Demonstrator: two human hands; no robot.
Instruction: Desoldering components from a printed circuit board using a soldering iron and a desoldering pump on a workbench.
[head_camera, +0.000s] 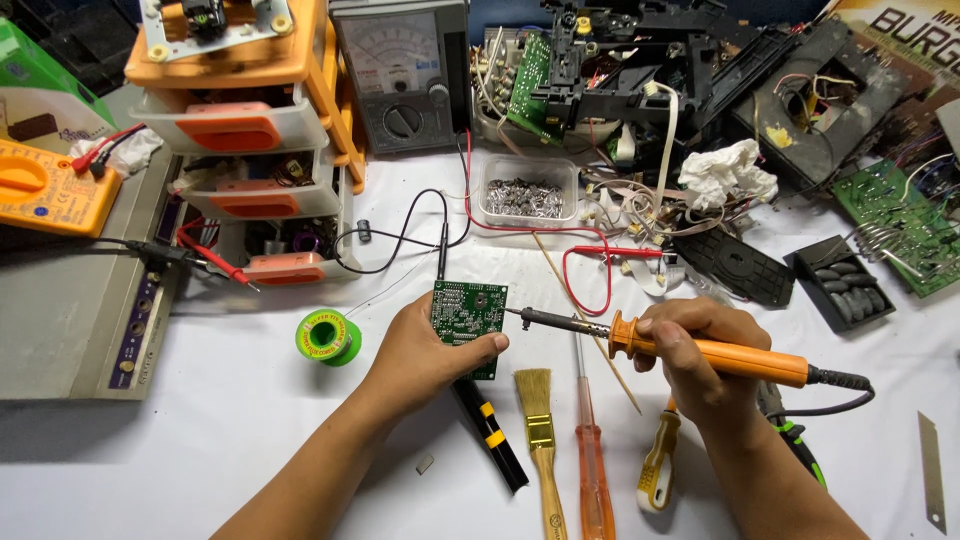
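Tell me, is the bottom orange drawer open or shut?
Open: the bottom drawer sticks out past the two drawers above, showing parts inside.

The circuit board (469, 314) sits between the solder spool (327, 336) leftward and soldering iron (700, 350) rightward.

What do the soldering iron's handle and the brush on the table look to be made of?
Soldering iron in the right hand: handle looks like glossy orange plastic; shaft dark metal. Brush: pale wooden handle, brassy metal ferrule, light bristles, probably natural.
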